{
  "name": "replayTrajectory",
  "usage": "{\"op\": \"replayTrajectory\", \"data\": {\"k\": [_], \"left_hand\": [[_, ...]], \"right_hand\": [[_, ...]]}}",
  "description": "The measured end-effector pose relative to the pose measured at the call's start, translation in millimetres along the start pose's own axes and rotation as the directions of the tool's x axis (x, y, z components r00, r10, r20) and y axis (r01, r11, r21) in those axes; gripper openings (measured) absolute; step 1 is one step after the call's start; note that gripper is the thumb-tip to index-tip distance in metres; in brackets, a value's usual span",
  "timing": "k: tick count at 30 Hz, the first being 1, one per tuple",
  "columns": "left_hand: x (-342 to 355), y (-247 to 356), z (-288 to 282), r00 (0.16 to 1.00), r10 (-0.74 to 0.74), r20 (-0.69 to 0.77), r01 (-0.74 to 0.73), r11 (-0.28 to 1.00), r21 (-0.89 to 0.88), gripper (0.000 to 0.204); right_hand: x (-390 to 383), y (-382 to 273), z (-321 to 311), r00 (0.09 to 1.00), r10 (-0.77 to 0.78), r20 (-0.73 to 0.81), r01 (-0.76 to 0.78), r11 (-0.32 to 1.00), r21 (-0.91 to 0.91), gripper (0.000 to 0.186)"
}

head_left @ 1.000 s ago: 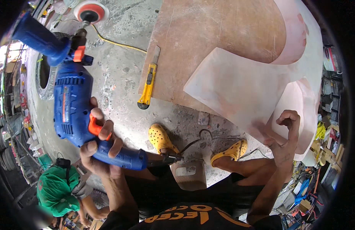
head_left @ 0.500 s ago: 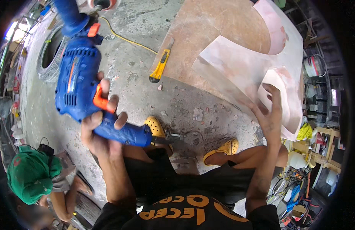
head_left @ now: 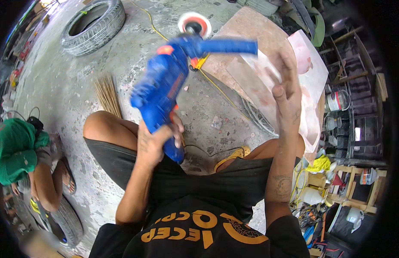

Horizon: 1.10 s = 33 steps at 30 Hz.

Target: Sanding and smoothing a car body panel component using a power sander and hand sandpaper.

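Observation:
My left hand (head_left: 158, 142) grips the lower handle of a blue power drill (head_left: 160, 90), blurred by motion. The drill has a round red-and-white pad (head_left: 201, 23) at its top, and its side handle (head_left: 229, 47) juts rightward. My right hand (head_left: 285, 99) is raised beside it with loosely bent fingers apart, holding nothing, in front of pale pink shaped sheets (head_left: 311, 77) on a brown board (head_left: 234, 26). A yellow utility knife (head_left: 201, 61) lies on the board, partly hidden behind the drill.
A tyre (head_left: 92, 45), straw broom (head_left: 107, 96) and yellow cord (head_left: 227, 98) lie on the floor. A co-worker in green (head_left: 14, 152) crouches at left by another tyre (head_left: 70, 223). Buckets (head_left: 337, 103), wooden frames (head_left: 350, 185) and clutter line the right.
My left hand has swung the drill rightward, turning its side handle to point right. My right hand has risen with straighter fingers. The view has shifted, bringing the broom into sight.

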State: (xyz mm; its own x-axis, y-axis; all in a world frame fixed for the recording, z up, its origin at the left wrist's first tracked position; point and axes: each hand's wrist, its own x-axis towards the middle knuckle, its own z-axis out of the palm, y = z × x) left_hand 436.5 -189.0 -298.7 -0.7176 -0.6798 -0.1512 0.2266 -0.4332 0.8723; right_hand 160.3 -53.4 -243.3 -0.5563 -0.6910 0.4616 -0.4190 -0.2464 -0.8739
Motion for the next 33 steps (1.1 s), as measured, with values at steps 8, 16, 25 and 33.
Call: {"op": "replayTrajectory", "data": {"k": [8, 16, 25, 33], "left_hand": [[-26.9, -65.8, -17.8, 0.986, -0.144, 0.087, 0.127, 0.976, 0.178, 0.033], [23.5, -79.3, -45.0, 0.952, 0.046, 0.302, -0.207, 0.824, 0.527, 0.042], [39.4, -111.6, -64.0, 0.988, -0.067, 0.137, -0.016, 0.849, 0.528, 0.053], [38.5, -111.5, -60.0, 0.973, -0.043, 0.226, -0.033, 0.946, 0.321, 0.045]], "right_hand": [[-34.7, 9.5, 25.2, 0.940, 0.331, 0.088, -0.229, 0.799, -0.555, 0.060], [-13.1, 43.0, 18.2, 0.818, 0.488, 0.304, 0.046, 0.471, -0.881, 0.041], [-16.0, 64.5, 47.9, 0.812, 0.571, 0.122, -0.130, 0.380, -0.916, 0.018], [-6.4, 54.9, 49.2, 0.737, 0.672, 0.073, -0.175, 0.293, -0.940, 0.023]]}}
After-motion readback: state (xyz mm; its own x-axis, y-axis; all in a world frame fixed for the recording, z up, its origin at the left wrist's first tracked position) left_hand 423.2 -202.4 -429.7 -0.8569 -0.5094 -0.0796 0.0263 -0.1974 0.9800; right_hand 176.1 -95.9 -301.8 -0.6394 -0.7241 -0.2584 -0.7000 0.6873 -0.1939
